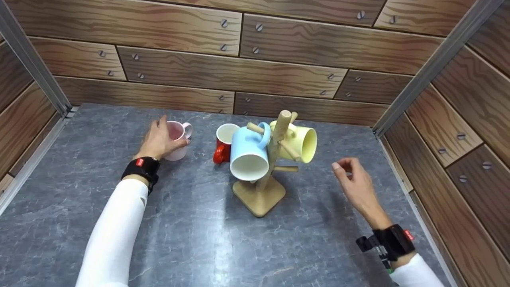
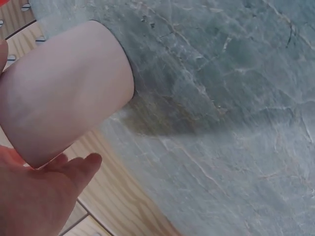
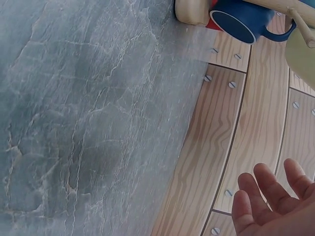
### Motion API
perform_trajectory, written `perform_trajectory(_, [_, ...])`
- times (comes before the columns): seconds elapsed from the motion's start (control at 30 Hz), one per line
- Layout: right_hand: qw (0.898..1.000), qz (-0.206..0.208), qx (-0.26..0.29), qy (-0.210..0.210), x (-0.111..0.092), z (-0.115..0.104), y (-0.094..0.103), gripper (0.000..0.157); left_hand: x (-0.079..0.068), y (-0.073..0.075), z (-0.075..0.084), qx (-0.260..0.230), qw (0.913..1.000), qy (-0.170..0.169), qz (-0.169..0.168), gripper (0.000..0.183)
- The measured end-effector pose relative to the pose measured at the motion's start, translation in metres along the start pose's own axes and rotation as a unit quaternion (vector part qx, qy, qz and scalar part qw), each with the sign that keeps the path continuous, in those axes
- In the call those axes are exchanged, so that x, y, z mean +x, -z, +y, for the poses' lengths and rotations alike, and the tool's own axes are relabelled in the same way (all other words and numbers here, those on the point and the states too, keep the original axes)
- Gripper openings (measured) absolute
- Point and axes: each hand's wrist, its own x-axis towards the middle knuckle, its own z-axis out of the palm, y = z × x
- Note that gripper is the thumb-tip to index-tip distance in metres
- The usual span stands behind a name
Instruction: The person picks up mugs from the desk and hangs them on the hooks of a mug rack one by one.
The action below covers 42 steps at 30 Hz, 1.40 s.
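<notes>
At the left of the head view, my left hand (image 1: pixel 157 139) is around the top of a pale pink mug (image 1: pixel 179 153), thumb at its near side and fingers at its far side. The left wrist view shows the pink mug (image 2: pixel 69 88) upright on the table, with the left fingers (image 2: pixel 81 169) spread by its rim. My right hand (image 1: pixel 356 183) hovers at the right, loosely curled and holding nothing. Between the hands stands a wooden mug tree (image 1: pixel 265 197). A light blue mug (image 1: pixel 245 145) and a pale yellow mug (image 1: pixel 299 145) hang on it.
Just behind the light blue mug, a red mug (image 1: pixel 223 149) with a white inside stands on the table. A dark blue mug (image 3: pixel 241 19) shows by the tree in the right wrist view. Wood-patterned walls (image 1: pixel 179 67) enclose the grey marbled table (image 1: pixel 191 231).
</notes>
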Motion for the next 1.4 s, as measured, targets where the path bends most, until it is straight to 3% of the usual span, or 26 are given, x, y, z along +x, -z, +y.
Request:
perform_trajectory(0.23, [1.000,-0.009,-0.001,0.002,0.001,-0.003,-0.002,0.051,-0.003,0.002,0.001,0.009,0.9999,0.012,-0.003,0.107])
perform_trajectory(0.7, [1.000,-0.010,0.000,0.012,0.003,-0.007,-0.003,0.051,-0.015,0.012,-0.001,0.006,0.9980,-0.013,0.061,0.089])
perform_trajectory(1.4, [1.000,-0.010,0.001,0.011,-0.002,-0.012,-0.001,0.051,-0.059,0.030,0.044,-0.075,0.9874,-0.067,0.122,0.087])
